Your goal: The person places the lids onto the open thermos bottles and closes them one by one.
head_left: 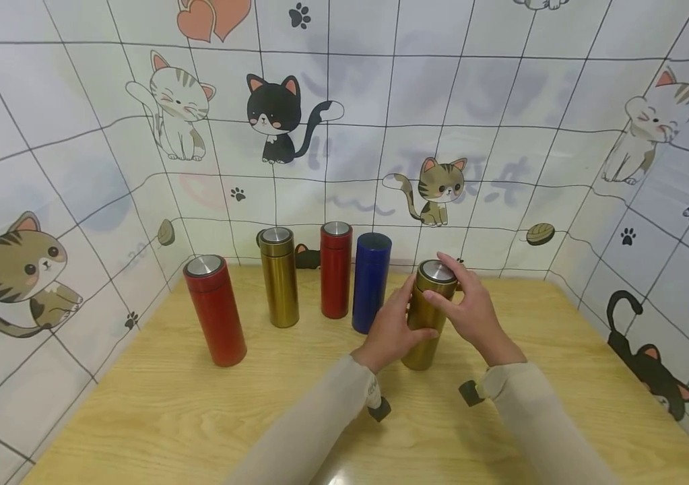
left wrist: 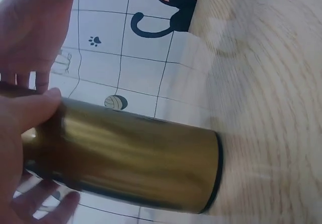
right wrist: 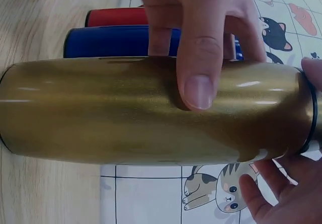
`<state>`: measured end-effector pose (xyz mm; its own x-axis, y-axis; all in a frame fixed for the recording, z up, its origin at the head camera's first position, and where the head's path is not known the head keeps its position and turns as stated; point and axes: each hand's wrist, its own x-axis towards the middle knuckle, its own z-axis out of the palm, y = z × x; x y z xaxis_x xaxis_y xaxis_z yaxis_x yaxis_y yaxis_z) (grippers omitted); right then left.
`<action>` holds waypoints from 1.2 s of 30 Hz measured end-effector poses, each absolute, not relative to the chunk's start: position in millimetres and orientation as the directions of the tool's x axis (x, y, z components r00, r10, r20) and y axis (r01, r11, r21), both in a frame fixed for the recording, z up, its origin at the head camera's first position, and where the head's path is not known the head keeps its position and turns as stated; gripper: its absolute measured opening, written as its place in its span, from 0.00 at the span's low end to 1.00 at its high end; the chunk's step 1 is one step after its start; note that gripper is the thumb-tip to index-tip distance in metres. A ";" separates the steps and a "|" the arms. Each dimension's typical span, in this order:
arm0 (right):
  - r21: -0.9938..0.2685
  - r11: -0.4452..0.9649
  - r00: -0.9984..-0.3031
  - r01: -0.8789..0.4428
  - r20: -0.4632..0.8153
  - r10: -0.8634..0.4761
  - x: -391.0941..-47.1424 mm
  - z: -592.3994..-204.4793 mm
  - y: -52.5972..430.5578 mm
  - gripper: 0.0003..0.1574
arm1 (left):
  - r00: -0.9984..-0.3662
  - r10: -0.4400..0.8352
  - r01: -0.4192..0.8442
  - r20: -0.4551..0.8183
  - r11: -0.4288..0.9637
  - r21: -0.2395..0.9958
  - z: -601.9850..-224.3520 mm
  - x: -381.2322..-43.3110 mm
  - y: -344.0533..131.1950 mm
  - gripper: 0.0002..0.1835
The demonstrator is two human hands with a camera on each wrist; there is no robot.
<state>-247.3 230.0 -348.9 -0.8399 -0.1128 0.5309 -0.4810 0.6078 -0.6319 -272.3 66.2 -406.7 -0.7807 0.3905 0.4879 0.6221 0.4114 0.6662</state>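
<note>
In the head view a gold thermos flask [head_left: 421, 355] stands upright on the right part of the table, a silver disc on top of its lid. My left hand [head_left: 391, 331] grips the flask's body, the thumb laid across the front. Higher up, my right hand [head_left: 471, 310] holds the flask round its lid, with thumb and fingers on opposite sides. The right wrist view shows the left thumb [right wrist: 200, 78] on the gold body and the right fingers [right wrist: 287, 196] by the dark lid seam. From the left wrist, the flask's dark-edged base [left wrist: 214, 173] is close to the tabletop.
Left of the hands stand a blue flask [head_left: 371, 283] with no silver disc showing, a red flask [head_left: 335, 279], another gold flask [head_left: 281, 286] and a second red flask [head_left: 218, 316]. A cat-print wall covering [head_left: 356, 87] rises behind the wooden table [head_left: 296, 404].
</note>
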 end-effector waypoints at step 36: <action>-0.292 0.635 -0.468 -0.716 0.874 -0.126 -204.8 -388.0 221.8 0.36 | -0.716 0.429 0.635 0.551 0.727 0.261 -408.2 -255.1 28.4 0.48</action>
